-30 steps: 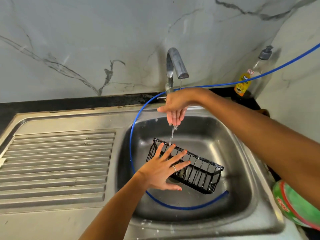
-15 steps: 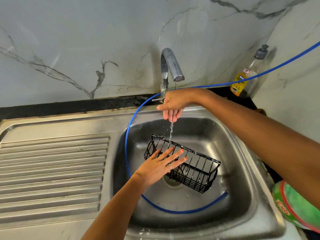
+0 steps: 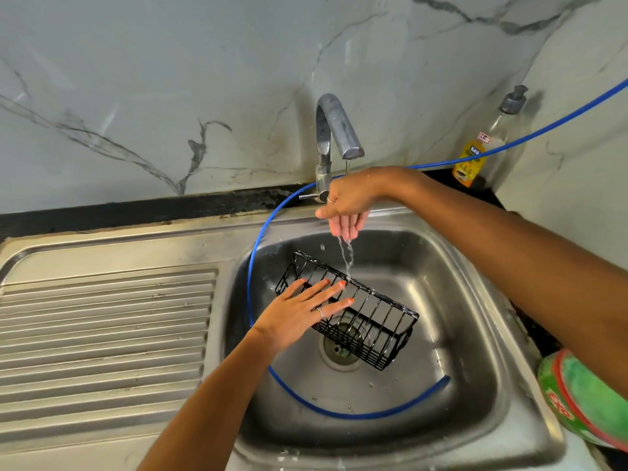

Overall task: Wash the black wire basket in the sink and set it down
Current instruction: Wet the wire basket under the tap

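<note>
Where the steel sink (image 3: 530, 416) fills the near part of the head view, a ribbed drainboard (image 3: 102, 334) spreads to its left and a blue hose (image 3: 356, 414) curls round the basin floor. Over the drain, the black wire basket (image 3: 370, 321) sits tilted in the basin, and the left hand (image 3: 299, 314) lies on its near side with fingers straight and spread, gripping nothing. Farther back, the right hand (image 3: 346, 205) hangs fingers-down and relaxed under the tap (image 3: 334, 130), water running off its fingertips onto the basket. Behind stand a soap bottle (image 3: 489, 141) and the marble wall (image 3: 170, 79).
</note>
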A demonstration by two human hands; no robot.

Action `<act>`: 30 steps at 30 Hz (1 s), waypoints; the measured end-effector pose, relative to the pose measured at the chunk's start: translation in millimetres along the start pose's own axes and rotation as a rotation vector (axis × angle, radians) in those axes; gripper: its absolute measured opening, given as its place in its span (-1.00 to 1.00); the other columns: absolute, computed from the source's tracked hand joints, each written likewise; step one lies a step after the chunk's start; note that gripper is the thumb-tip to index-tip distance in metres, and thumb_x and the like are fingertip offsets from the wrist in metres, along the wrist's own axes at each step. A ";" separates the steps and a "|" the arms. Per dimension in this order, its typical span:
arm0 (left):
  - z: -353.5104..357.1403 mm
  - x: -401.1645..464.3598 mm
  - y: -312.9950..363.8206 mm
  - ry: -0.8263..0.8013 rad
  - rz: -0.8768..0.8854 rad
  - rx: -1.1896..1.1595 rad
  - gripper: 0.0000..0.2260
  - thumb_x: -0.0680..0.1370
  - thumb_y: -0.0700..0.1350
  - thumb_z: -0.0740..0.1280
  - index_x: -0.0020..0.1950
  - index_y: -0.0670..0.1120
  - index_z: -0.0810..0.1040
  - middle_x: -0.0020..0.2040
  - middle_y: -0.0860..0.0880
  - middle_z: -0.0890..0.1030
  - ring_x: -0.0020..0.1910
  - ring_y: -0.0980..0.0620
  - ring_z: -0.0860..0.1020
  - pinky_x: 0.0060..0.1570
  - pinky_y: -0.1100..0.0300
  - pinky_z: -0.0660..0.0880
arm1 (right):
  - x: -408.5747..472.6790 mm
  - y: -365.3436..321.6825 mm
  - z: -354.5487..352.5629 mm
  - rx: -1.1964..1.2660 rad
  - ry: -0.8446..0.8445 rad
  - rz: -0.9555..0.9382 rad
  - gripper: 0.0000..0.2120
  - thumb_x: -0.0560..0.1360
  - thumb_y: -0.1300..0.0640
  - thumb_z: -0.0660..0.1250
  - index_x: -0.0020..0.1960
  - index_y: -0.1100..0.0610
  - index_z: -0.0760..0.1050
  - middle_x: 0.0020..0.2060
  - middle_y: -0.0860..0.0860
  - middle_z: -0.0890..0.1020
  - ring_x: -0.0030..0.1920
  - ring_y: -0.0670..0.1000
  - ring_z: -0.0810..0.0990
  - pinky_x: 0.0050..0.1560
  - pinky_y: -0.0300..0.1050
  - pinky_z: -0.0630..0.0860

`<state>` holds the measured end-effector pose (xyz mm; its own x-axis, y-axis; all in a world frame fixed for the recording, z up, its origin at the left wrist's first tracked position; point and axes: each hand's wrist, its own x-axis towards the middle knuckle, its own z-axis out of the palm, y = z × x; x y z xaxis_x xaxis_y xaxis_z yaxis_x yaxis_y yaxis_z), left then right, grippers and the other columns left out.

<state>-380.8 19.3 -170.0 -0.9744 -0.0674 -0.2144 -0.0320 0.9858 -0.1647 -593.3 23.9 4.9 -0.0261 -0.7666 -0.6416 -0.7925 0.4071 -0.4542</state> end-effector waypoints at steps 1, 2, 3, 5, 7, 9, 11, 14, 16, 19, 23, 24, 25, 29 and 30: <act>0.2 -0.8 -0.7 -0.007 -0.012 -0.006 -0.02 0.54 -0.42 0.15 0.35 0.24 -0.61 0.51 0.09 -0.41 0.46 0.04 -0.36 0.40 0.04 -0.30 | 0.3 -0.3 1.0 0.000 0.006 -0.002 -0.54 0.64 -0.02 0.09 0.03 0.35 0.56 -0.10 0.22 0.66 -0.12 0.12 0.65 -0.10 -0.16 0.59; 0.7 -1.3 -1.5 0.002 -0.027 -0.015 -0.08 0.59 -0.32 0.16 0.38 0.25 -0.58 0.52 0.08 -0.37 0.48 0.04 -0.33 0.42 0.04 -0.28 | 1.0 -0.9 2.3 0.006 0.038 -0.021 -0.55 0.63 -0.02 0.09 0.01 0.33 0.57 -0.11 0.20 0.66 -0.13 0.10 0.65 -0.11 -0.17 0.58; 1.4 -1.6 -1.9 0.032 -0.035 -0.037 -0.19 0.63 -0.18 0.15 0.44 0.25 -0.50 0.54 0.07 -0.31 0.49 0.02 -0.28 0.44 0.03 -0.23 | 1.7 -0.9 4.1 0.008 0.089 -0.058 -0.57 0.63 -0.01 0.10 0.00 0.31 0.58 -0.11 0.17 0.66 -0.13 0.07 0.65 -0.10 -0.17 0.58; 4.3 -3.3 -3.6 0.076 -0.046 -0.143 -0.41 0.62 0.09 0.04 0.52 0.23 -0.27 0.57 0.06 -0.16 0.52 0.00 -0.17 0.45 0.04 -0.17 | 2.7 -0.2 7.5 -0.010 0.193 -0.141 -0.60 0.63 -0.01 0.11 0.02 0.28 0.59 -0.09 0.14 0.67 -0.08 0.06 0.65 -0.05 -0.16 0.57; 4.2 -6.5 -2.2 0.066 -0.055 -0.257 -0.45 0.57 0.21 -0.06 0.54 0.24 -0.16 0.57 0.10 -0.17 0.54 0.04 -0.18 0.45 0.09 -0.24 | 2.1 2.0 10.9 -0.008 0.212 -0.166 -0.59 0.63 -0.01 0.10 0.05 0.28 0.58 -0.07 0.14 0.67 -0.06 0.06 0.66 0.00 -0.14 0.56; 2.9 -8.4 3.0 0.101 -0.121 -0.396 -0.44 0.56 0.23 -0.09 0.55 0.22 -0.11 0.56 0.15 -0.18 0.54 0.11 -0.21 0.48 0.12 -0.24 | -0.3 5.3 13.2 0.005 0.130 -0.125 -0.57 0.63 -0.02 0.09 0.02 0.29 0.57 -0.07 0.18 0.67 -0.09 0.07 0.66 0.01 -0.11 0.57; -0.2 -6.7 10.0 0.198 -0.266 -0.495 -0.43 0.56 0.20 -0.13 0.58 0.13 -0.02 0.55 0.16 -0.14 0.53 0.16 -0.18 0.54 0.06 -0.12 | -3.1 8.5 15.1 -0.047 0.025 -0.045 -0.55 0.63 -0.04 0.08 0.02 0.31 0.57 -0.06 0.20 0.67 -0.09 0.09 0.66 0.00 -0.10 0.58; -8.2 4.3 21.0 0.243 -0.515 -0.606 -0.46 0.64 0.14 -0.05 0.59 0.00 -0.02 0.58 0.08 -0.12 0.55 0.14 -0.16 0.54 0.04 -0.10 | -2.9 9.2 18.7 -0.086 -0.027 0.007 -0.54 0.64 -0.04 0.07 0.03 0.31 0.57 -0.05 0.23 0.67 -0.09 0.09 0.67 0.00 -0.11 0.59; -14.1 14.5 29.3 0.198 -0.612 -0.661 -0.40 0.64 0.18 -0.01 0.59 -0.05 -0.10 0.59 0.02 -0.20 0.56 0.07 -0.21 0.51 0.06 -0.19 | 0.2 7.1 21.2 -0.075 0.052 -0.070 -0.55 0.64 -0.03 0.08 0.04 0.31 0.57 -0.04 0.23 0.66 -0.12 0.05 0.65 -0.03 -0.15 0.56; -19.0 27.4 39.4 0.116 -0.713 -0.715 -0.23 0.57 0.34 -0.03 0.58 -0.07 -0.25 0.56 -0.01 -0.34 0.53 0.04 -0.33 0.47 0.05 -0.28 | 5.8 3.9 24.0 -0.076 0.282 -0.227 -0.61 0.63 0.01 0.10 0.05 0.25 0.59 -0.06 0.11 0.68 -0.08 0.01 0.66 0.02 -0.18 0.53; -20.4 34.8 47.6 0.061 -0.806 -0.720 -0.03 0.46 0.48 0.01 0.52 -0.11 -0.41 0.52 -0.04 -0.43 0.50 0.01 -0.40 0.45 0.02 -0.33 | 10.8 5.0 30.7 0.013 0.344 -0.298 -0.64 0.63 0.02 0.12 0.01 0.21 0.61 -0.10 0.06 0.68 -0.09 -0.04 0.66 0.10 -0.11 0.54; -20.8 35.1 48.7 0.057 -0.855 -0.723 0.03 0.41 0.52 0.00 0.50 -0.13 -0.43 0.52 -0.06 -0.43 0.50 0.00 -0.39 0.46 0.02 -0.33 | 12.1 6.3 32.8 0.036 0.352 -0.306 -0.65 0.63 0.02 0.13 0.01 0.21 0.61 -0.10 0.07 0.68 -0.09 -0.04 0.66 0.09 -0.12 0.55; -20.8 35.6 49.5 0.049 -0.906 -0.723 0.07 0.37 0.55 -0.02 0.49 -0.15 -0.45 0.53 -0.09 -0.42 0.51 -0.02 -0.39 0.47 0.01 -0.32 | 13.6 8.5 35.0 0.058 0.360 -0.310 -0.65 0.62 0.02 0.13 0.01 0.22 0.61 -0.09 0.08 0.68 -0.09 -0.03 0.66 0.08 -0.13 0.55; -26.0 41.9 45.4 -0.021 -0.969 -0.693 0.15 0.29 0.60 -0.07 0.50 -0.20 -0.42 0.54 -0.14 -0.37 0.52 -0.07 -0.36 0.51 -0.02 -0.28 | 18.3 13.3 37.5 0.086 0.250 -0.254 -0.63 0.64 0.04 0.08 0.07 0.26 0.56 -0.10 0.13 0.67 -0.12 0.01 0.66 -0.03 -0.17 0.56; -27.9 44.7 43.6 -0.040 -0.966 -0.697 0.16 0.29 0.61 -0.05 0.50 -0.20 -0.41 0.54 -0.14 -0.37 0.52 -0.08 -0.36 0.51 -0.03 -0.28 | 20.0 13.7 38.3 0.082 0.200 -0.232 -0.62 0.65 0.05 0.07 0.09 0.28 0.55 -0.10 0.15 0.67 -0.12 0.02 0.66 -0.06 -0.19 0.56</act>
<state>-431.9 63.6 -159.8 -0.4737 -0.8201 -0.3210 -0.8745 0.3948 0.2817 -581.3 33.2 -37.8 0.0233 -0.9228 -0.3846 -0.7396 0.2430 -0.6277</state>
